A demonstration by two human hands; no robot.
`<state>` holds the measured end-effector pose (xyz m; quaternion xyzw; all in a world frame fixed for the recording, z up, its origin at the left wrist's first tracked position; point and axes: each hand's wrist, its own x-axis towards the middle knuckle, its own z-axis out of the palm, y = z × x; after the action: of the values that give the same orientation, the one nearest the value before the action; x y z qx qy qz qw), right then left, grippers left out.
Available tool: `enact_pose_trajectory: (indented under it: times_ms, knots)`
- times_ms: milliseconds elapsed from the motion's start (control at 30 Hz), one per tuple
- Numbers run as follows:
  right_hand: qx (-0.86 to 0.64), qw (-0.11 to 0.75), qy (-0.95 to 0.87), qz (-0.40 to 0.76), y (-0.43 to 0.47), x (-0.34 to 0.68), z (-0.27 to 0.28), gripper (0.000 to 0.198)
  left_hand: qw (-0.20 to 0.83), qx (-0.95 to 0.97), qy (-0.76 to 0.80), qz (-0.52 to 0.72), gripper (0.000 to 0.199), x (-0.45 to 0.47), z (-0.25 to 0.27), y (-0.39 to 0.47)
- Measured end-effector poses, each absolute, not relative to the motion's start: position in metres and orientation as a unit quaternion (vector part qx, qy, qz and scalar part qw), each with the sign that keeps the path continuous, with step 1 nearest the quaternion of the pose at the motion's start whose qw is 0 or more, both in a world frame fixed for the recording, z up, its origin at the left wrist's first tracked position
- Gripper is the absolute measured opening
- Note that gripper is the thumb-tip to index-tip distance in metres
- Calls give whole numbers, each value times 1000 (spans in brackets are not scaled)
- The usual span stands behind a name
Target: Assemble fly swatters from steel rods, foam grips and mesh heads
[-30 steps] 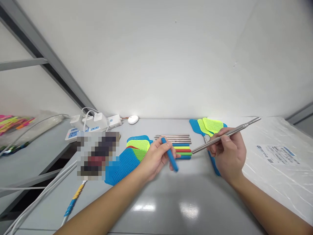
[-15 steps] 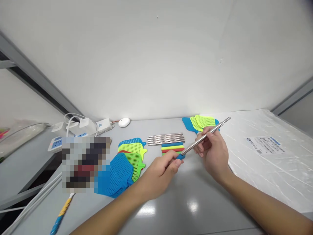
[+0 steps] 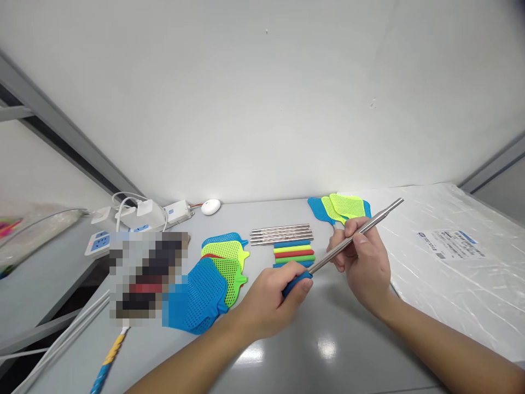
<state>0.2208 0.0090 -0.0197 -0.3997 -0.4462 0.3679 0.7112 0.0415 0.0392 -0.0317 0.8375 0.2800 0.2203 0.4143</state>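
Observation:
My left hand [image 3: 276, 298] is closed around a blue handle sleeve [image 3: 296, 282]. A steel rod [image 3: 338, 249] slants up to the right out of the sleeve's end, and my right hand [image 3: 365, 262] grips it near the middle. Just beyond my hands lie several coloured sleeves [image 3: 293, 254] in blue, yellow, red and green. Behind those, several more metal rods [image 3: 281, 234] rest side by side. To the left is a fanned pile of perforated fly swatter heads [image 3: 200, 290]. More swatters [image 3: 346, 206], in blue and yellow, lie behind my right hand.
A power strip [image 3: 98, 242] with white plugs and cables sits at the left, near a round white device [image 3: 210, 207]. A pixelated patch hides things beside the swatter heads. A blue and yellow wrapped handle [image 3: 107, 364] is below it. A plastic-wrapped package [image 3: 455, 284] covers the right side.
The blue sleeve shows more of its length in my left hand, and the rod reaches further right. My right hand has shifted slightly right and down. The whole view has moved a little.

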Motion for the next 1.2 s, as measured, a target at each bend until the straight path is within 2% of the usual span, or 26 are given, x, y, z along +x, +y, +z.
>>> enact_pose_trajectory:
  times_ms: [233, 500, 633, 767, 900, 1033, 1200]
  knots:
    - [-394, 704, -422, 414, 12, 220, -25, 11, 348, 854, 295, 249, 19, 38, -31, 47]
    - [-371, 711, -427, 418, 8, 215, -27, 12, 192, 915, 252, 249, 20, 34, -32, 54]
    - [-383, 708, -433, 405, 7, 210, -34, 11, 175, 909, 280, 253, 20, 33, -34, 59]
    - [-403, 670, -457, 424, 2, 205, -44, 13, 171, 912, 275, 252, 20, 34, -35, 58]
    - [-420, 583, -545, 432, -8, 199, -50, 15, 176, 919, 239, 261, 19, 37, -37, 54]
    - [-452, 534, -606, 378, -10, 202, -50, 13, 184, 923, 212, 261, 21, 37, -39, 52]
    - [-458, 505, -691, 241, -3, 213, -43, 11, 190, 930, 211, 233, 26, 40, -39, 49]
